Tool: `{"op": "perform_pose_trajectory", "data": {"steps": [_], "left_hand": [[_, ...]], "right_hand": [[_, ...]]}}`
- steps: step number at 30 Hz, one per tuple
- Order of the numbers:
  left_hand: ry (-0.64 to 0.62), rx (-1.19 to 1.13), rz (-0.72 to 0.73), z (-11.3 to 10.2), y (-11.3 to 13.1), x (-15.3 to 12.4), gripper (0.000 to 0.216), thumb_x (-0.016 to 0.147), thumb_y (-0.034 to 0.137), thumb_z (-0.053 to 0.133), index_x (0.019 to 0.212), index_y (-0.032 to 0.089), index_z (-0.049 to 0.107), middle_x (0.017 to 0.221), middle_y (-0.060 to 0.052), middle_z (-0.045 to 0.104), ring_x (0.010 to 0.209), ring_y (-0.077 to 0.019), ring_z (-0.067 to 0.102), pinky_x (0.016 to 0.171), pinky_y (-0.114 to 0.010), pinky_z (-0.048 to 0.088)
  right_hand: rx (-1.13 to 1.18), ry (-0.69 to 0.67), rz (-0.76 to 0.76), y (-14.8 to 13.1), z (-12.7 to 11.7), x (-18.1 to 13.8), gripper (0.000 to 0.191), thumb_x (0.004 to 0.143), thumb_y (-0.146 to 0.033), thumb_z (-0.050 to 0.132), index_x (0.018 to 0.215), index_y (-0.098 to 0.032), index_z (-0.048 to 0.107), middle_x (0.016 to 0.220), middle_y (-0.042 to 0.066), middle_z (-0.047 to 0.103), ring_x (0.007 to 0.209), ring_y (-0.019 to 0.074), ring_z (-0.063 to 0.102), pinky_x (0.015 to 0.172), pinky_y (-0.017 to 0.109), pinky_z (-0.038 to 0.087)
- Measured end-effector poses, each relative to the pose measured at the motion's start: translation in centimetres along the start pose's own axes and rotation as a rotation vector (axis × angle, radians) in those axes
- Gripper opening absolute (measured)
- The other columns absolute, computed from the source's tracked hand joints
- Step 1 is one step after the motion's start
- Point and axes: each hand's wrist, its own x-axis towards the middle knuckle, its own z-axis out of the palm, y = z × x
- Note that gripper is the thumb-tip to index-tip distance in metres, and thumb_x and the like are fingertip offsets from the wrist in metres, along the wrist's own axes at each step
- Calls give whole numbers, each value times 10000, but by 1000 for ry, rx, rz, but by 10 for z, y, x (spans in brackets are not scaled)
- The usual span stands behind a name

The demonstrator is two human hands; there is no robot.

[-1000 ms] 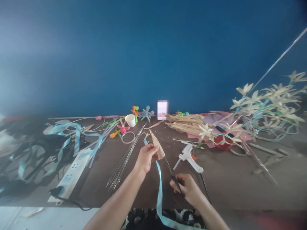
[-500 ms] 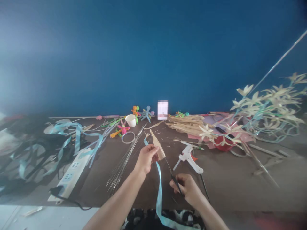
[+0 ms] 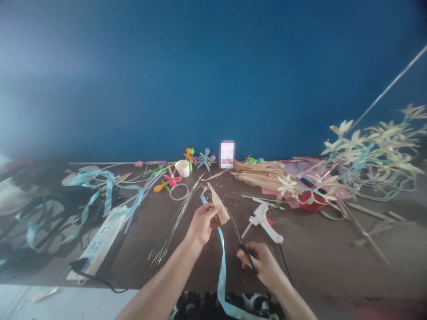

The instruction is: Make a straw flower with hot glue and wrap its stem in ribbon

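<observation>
My left hand (image 3: 202, 222) pinches a pale tan piece of dried husk (image 3: 218, 206) between thumb and fingers, its narrow tip pointing up and away. Black-handled scissors (image 3: 247, 257) are in my right hand (image 3: 258, 260); their blades reach up to the right edge of the husk near its lower end. Whether the blades are apart is too fine to tell. A light blue ribbon (image 3: 222, 266) runs from behind my left hand down to my lap. Beyond that hand, its upper end shows beside the husk tip. A white glue gun (image 3: 265, 222) lies to the right of the scissors.
Thin metal wires (image 3: 178, 213) and a power strip (image 3: 100, 242) lie left. Behind are a white cup (image 3: 182, 168), a tape ring (image 3: 179, 192), pipe-cleaner figures (image 3: 171, 179) and a husk pile (image 3: 260, 173). Husk flowers (image 3: 360, 146) stand right, before a blue wall (image 3: 213, 75).
The husk's lower end has swung slightly right in my left hand. The scissors and my right hand have shifted a little, with the blades now beside the husk's edge.
</observation>
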Motion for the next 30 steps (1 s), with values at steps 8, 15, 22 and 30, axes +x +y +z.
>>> {"op": "perform_pose_trajectory", "data": {"steps": [8, 15, 22, 30], "left_hand": [[4, -1, 5, 0, 0, 1, 161, 656, 241, 648, 719, 148, 534, 694, -40, 663, 512, -91, 578, 456, -180, 440], [16, 5, 3, 3, 0, 0, 164, 661, 241, 644, 725, 146, 527, 716, -47, 660, 517, -87, 576, 447, -168, 430], [-1, -6, 13, 3, 0, 2, 182, 656, 259, 649, 732, 145, 529, 720, -46, 655, 526, -94, 584, 454, -175, 432], [-6, -6, 8, 4, 2, -1, 180, 646, 255, 655, 718, 146, 532, 696, -37, 657, 506, -90, 579, 458, -179, 431]], "right_hand": [[21, 0, -4, 5, -1, 2, 293, 662, -397, 586, 545, -134, 534, 443, -20, 516, 437, 88, 425, 439, 188, 299], [21, 10, 11, 8, -2, 3, 275, 644, -369, 617, 539, -132, 525, 441, -27, 506, 419, 76, 401, 428, 184, 288], [25, 11, 8, 12, -2, 5, 288, 656, -375, 606, 534, -130, 515, 439, -26, 500, 410, 69, 383, 412, 179, 276], [9, 9, 13, 9, -4, 3, 315, 658, -407, 597, 525, -135, 509, 432, -30, 498, 404, 65, 377, 409, 178, 269]]}}
